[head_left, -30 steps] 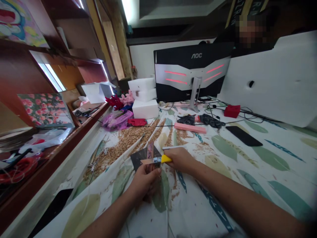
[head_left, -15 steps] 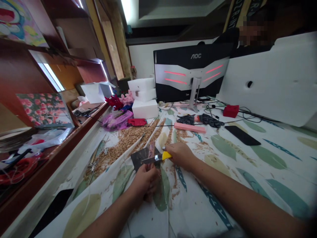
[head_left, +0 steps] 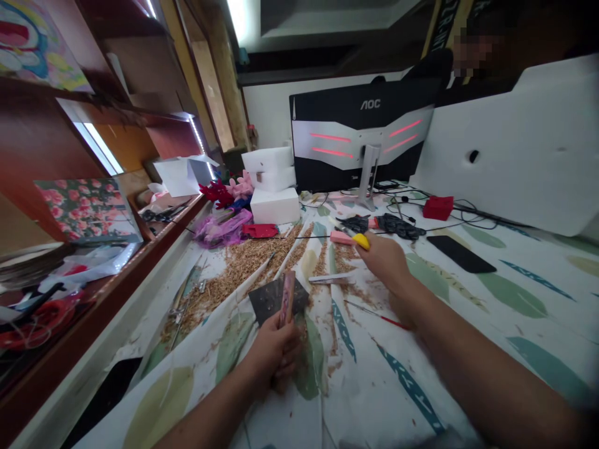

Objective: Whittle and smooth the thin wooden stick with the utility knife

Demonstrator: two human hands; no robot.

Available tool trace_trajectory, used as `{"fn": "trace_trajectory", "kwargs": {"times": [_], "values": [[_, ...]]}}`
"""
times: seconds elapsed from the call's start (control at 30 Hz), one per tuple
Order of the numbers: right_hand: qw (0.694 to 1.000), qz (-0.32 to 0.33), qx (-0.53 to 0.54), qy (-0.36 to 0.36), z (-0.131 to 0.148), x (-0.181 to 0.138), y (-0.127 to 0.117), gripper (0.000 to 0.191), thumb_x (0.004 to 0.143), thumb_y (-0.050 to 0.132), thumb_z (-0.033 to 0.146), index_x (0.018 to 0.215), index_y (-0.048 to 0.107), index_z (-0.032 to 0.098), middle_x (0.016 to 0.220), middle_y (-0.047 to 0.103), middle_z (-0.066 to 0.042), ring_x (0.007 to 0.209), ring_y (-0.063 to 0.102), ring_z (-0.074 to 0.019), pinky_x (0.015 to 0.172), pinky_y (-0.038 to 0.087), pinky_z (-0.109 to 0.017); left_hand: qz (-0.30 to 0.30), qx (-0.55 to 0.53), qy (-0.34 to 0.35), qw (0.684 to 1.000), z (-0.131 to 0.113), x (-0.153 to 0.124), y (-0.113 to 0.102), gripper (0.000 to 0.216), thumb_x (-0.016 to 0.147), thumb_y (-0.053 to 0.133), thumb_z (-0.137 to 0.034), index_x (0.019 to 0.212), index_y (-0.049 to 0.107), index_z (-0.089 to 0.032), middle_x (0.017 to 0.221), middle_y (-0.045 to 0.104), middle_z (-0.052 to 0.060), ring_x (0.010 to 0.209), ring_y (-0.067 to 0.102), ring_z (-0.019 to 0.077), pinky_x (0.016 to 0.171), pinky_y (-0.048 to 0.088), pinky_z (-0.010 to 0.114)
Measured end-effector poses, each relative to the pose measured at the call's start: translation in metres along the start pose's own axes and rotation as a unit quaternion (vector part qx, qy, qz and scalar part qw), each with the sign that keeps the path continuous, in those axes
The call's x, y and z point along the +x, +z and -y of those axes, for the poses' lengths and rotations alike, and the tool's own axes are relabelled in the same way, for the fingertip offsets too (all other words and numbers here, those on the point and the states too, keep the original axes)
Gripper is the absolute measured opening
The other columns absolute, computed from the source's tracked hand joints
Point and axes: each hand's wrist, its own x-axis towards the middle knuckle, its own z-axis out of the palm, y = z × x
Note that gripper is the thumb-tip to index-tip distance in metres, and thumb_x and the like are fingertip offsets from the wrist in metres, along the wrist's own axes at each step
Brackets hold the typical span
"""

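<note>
A narrow reddish-brown strip of wood [head_left: 287, 296] with small marks along its face stands up from my left hand [head_left: 274, 352], whose fingers are closed around its lower end. Behind it, a dark square plate [head_left: 264, 304] lies on the cloth. My right hand [head_left: 386, 259] grips a yellow-handled utility knife [head_left: 360, 241], its blade pointing away to the left above the pink block [head_left: 341, 237]. Below that hand, a flat pale blade-like tool [head_left: 330, 278] and a thin red-handled tool [head_left: 393, 322] rest on the cloth.
Wood shavings [head_left: 248, 262] cover the left of the leaf-patterned cloth. Black gloves [head_left: 397, 226], a black phone-like slab [head_left: 461, 254] and a red box [head_left: 437, 208] lie beyond. White foam blocks [head_left: 274, 204] and a monitor [head_left: 360, 137] stand at the back; another person is partly visible behind.
My right hand has moved the utility knife away from the wood, to the right and farther back. The pale tool and red-handled tool now show. My left hand stays nearly in place.
</note>
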Motion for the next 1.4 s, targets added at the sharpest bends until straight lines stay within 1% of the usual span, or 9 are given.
{"fn": "trace_trajectory", "kwargs": {"times": [0.07, 0.17, 0.23, 0.33, 1.03, 1.1, 1.23, 1.3, 1.4], "values": [[0.997, -0.017, 0.067, -0.02, -0.003, -0.003, -0.002, 0.028, 0.093, 0.05, 0.042, 0.095, 0.064, 0.018, 0.082, 0.07, -0.008, 0.072, 0.06, -0.0205, 0.06, 0.029, -0.027, 0.015, 0.005, 0.003, 1.0, 0.004, 0.002, 0.0, 0.036, 0.071, 0.069, -0.024, 0.076, 0.033, -0.027, 0.044, 0.036, -0.013, 0.03, 0.017, 0.0048, 0.024, 0.016, 0.015], [0.971, 0.07, 0.167, -0.156, 0.019, -0.025, 0.003, 0.026, 0.091, 0.054, 0.044, 0.09, 0.063, 0.019, 0.081, 0.069, -0.003, 0.07, 0.058, -0.0166, 0.061, 0.03, -0.026, 0.018, 0.014, 0.022, 0.999, 0.006, 0.005, 0.002, 0.035, 0.077, 0.069, -0.029, 0.078, 0.034, -0.026, 0.043, 0.037, -0.013, 0.029, 0.017, 0.0048, 0.024, 0.018, 0.015], [0.95, 0.119, 0.172, -0.23, 0.039, -0.042, 0.008, 0.024, 0.088, 0.06, 0.044, 0.084, 0.062, 0.02, 0.08, 0.069, -0.002, 0.071, 0.059, -0.0161, 0.061, 0.03, -0.026, 0.0, 0.014, 0.033, 0.999, 0.004, 0.006, 0.003, 0.036, 0.079, 0.069, -0.031, 0.079, 0.034, -0.026, 0.042, 0.036, -0.014, 0.029, 0.018, 0.0047, 0.025, 0.019, 0.015], [0.943, 0.142, 0.132, -0.272, 0.057, -0.057, 0.012, 0.019, 0.085, 0.064, 0.039, 0.082, 0.062, 0.02, 0.082, 0.07, -0.003, 0.075, 0.061, -0.0173, 0.063, 0.029, -0.027, -0.03, 0.017, 0.033, 0.999, 0.001, 0.005, 0.004, 0.039, 0.078, 0.071, -0.035, 0.079, 0.033, -0.027, 0.041, 0.035, -0.015, 0.029, 0.018, 0.0045, 0.026, 0.019, 0.014], [0.96, 0.102, 0.001, -0.259, 0.055, -0.032, 0.027, 0.017, 0.088, 0.055, 0.029, 0.09, 0.067, 0.017, 0.088, 0.073, -0.009, 0.081, 0.066, -0.0221, 0.065, 0.035, -0.028, -0.033, -0.006, 0.001, 0.999, -0.004, 0.002, 0.007, 0.044, 0.072, 0.074, -0.036, 0.08, 0.032, -0.027, 0.044, 0.032, -0.015, 0.033, 0.018, 0.005, 0.027, 0.014, 0.014], [0.972, 0.095, -0.012, -0.213, 0.043, -0.019, 0.023, 0.02, 0.089, 0.054, 0.032, 0.092, 0.068, 0.018, 0.089, 0.073, -0.01, 0.082, 0.066, -0.0234, 0.064, 0.035, -0.029, -0.036, -0.008, -0.01, 0.999, -0.004, 0.0, 0.005, 0.043, 0.071, 0.074, -0.036, 0.079, 0.033, -0.027, 0.044, 0.032, -0.014, 0.032, 0.017, 0.0049, 0.026, 0.014, 0.015], [0.998, 0.053, -0.045, 0.004, 0.007, 0.002, 0.01, 0.034, 0.093, 0.049, 0.046, 0.095, 0.068, 0.019, 0.088, 0.073, -0.01, 0.079, 0.066, -0.0246, 0.059, 0.032, -0.029, -0.038, -0.007, -0.01, 0.999, 0.0, 0.001, -0.001, 0.041, 0.073, 0.073, -0.039, 0.076, 0.033, -0.027, 0.042, 0.032, -0.014, 0.03, 0.018, 0.0057, 0.024, 0.017, 0.016], [0.997, 0.065, -0.025, -0.02, 0.002, -0.003, 0.009, 0.029, 0.092, 0.051, 0.044, 0.092, 0.068, 0.021, 0.088, 0.073, -0.008, 0.081, 0.066, -0.0236, 0.061, 0.033, -0.029, -0.043, -0.007, -0.002, 0.999, 0.003, 0.004, -0.002, 0.042, 0.073, 0.073, -0.041, 0.076, 0.034, -0.027, 0.041, 0.033, -0.014, 0.029, 0.019, 0.0059, 0.024, 0.018, 0.016], [0.98, 0.115, 0.027, -0.157, 0.022, -0.026, 0.014, 0.022, 0.089, 0.057, 0.041, 0.087, 0.067, 0.021, 0.088, 0.073, -0.006, 0.082, 0.066, -0.0216, 0.065, 0.035, -0.028, -0.044, -0.002, 0.008, 0.999, 0.004, 0.007, -0.001, 0.044, 0.073, 0.075, -0.044, 0.077, 0.034, -0.027, 0.042, 0.035, -0.014, 0.029, 0.02, 0.006, 0.024, 0.018, 0.016]]}}
